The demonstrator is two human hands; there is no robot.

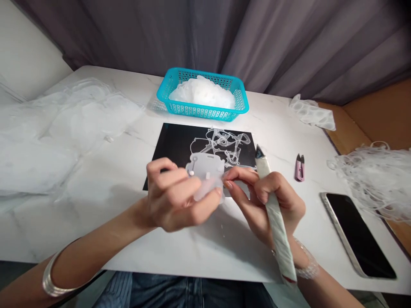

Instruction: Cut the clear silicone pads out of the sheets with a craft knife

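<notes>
The left hand is closed around a small clear plastic piece, gripping it between thumb and fingers just above the black mat. The right hand is clenched around a taped craft tool, whose dark tip points up at about one o'clock, while its fingertips press against the edge of the piece. The piece has a small round hole and a tab, and its lower edge is partly hidden by the fingers.

As far as the pictures show, much has been handled and much remains. Thin clear strips lie tangled on the mat, and a larger tangle of strips sits at three o'clock. At nine o'clock, a wide heap of clear plastic sheets covers that side of the white marble table.

At twelve o'clock, a blue plastic basket is filled to above its rim with a mound of cloudy pieces. Pink snips and a phone lie to the right, at about three and four o'clock.
</notes>
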